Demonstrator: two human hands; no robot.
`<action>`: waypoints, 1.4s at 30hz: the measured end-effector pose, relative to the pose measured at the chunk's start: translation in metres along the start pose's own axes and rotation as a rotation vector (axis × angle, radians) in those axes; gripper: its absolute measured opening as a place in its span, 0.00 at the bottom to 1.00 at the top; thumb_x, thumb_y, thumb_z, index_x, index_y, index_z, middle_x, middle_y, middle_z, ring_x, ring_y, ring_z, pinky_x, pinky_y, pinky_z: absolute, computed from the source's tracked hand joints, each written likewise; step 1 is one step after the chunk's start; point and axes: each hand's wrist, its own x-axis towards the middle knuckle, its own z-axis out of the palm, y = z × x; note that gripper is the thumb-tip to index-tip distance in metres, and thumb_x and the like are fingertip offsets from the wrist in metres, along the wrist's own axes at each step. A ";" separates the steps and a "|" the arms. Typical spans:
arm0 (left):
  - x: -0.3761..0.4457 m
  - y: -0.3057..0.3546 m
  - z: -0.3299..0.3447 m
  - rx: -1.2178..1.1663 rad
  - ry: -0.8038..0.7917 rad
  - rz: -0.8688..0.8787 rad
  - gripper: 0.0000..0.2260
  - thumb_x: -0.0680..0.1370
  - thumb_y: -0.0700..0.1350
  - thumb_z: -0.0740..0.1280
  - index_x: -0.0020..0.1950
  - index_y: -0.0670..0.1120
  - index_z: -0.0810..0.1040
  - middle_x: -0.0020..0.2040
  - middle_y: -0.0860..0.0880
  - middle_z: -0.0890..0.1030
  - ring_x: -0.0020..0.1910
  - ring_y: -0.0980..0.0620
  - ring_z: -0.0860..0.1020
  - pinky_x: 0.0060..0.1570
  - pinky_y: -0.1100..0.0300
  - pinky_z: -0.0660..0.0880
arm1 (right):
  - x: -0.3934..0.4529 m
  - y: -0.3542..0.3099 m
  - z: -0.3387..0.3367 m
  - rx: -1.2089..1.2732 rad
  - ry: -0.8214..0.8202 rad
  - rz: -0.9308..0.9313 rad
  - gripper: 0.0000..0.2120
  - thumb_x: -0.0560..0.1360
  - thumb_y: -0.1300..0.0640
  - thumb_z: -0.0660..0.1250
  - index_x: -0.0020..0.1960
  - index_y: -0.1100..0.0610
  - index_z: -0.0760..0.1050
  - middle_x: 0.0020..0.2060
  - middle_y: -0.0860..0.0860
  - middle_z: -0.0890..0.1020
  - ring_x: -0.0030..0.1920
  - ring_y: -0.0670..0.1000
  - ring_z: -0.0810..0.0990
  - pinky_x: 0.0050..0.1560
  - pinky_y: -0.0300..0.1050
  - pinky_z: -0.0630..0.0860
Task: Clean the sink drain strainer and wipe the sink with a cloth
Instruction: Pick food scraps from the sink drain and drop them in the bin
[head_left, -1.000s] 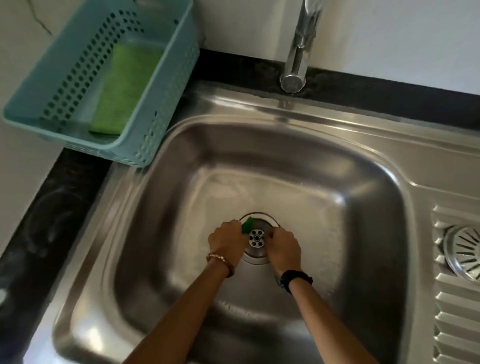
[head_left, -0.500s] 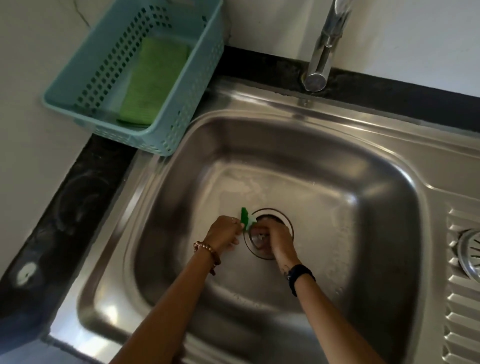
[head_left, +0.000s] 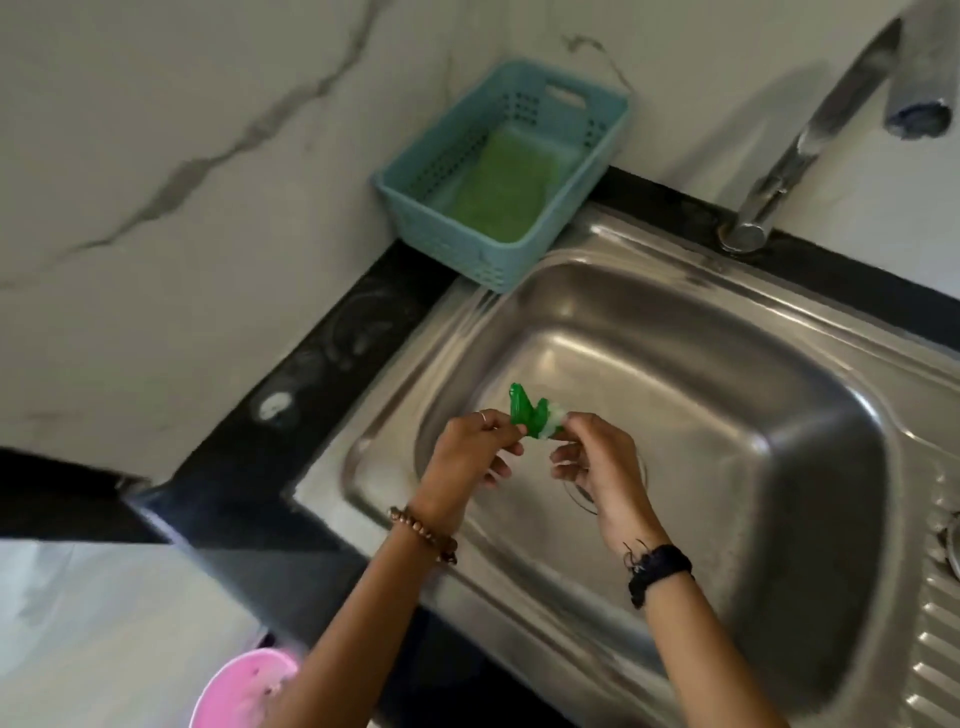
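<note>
Both hands are raised above the left part of the steel sink (head_left: 779, 405). My left hand (head_left: 470, 454) pinches a small crumpled green scrap (head_left: 524, 413). My right hand (head_left: 597, 462) pinches the scrap's other end, where some whitish bits cling. The drain opening (head_left: 576, 493) lies mostly hidden under my right hand; only an arc of its rim shows. I cannot see the strainer itself. A green cloth (head_left: 501, 189) lies flat in the teal basket (head_left: 415, 205) at the back left corner.
The tap (head_left: 800, 140) rises at the back right, its spout overhead. A ribbed drainboard (head_left: 935, 623) adjoins the basin on the right. Black counter (head_left: 322, 374) and marble wall border the left side. A pink bucket (head_left: 244, 686) stands below the counter's front edge.
Both hands lifted from the drain up and left, carrying the green scrap between them. The camera view swung left and down, bringing in the wall and the pink bucket.
</note>
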 end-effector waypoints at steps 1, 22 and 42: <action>-0.015 0.001 -0.012 -0.046 0.031 0.030 0.07 0.76 0.42 0.65 0.39 0.49 0.77 0.32 0.53 0.78 0.22 0.62 0.72 0.22 0.71 0.68 | -0.012 -0.005 0.012 0.026 -0.017 -0.020 0.06 0.76 0.60 0.62 0.44 0.59 0.78 0.34 0.49 0.80 0.27 0.42 0.77 0.27 0.35 0.75; -0.315 -0.286 -0.276 -0.393 1.037 -0.165 0.09 0.74 0.44 0.67 0.34 0.50 0.82 0.31 0.48 0.82 0.21 0.62 0.72 0.26 0.67 0.68 | -0.242 0.236 0.354 -0.727 -1.094 0.110 0.06 0.76 0.61 0.63 0.41 0.56 0.75 0.35 0.50 0.80 0.24 0.41 0.76 0.26 0.35 0.74; -0.062 -0.681 -0.285 -0.782 1.038 -0.677 0.10 0.73 0.32 0.61 0.50 0.38 0.80 0.51 0.41 0.82 0.50 0.43 0.80 0.55 0.50 0.76 | -0.048 0.664 0.342 -1.653 -1.126 -0.023 0.11 0.75 0.66 0.58 0.52 0.66 0.77 0.45 0.63 0.82 0.45 0.63 0.80 0.51 0.58 0.78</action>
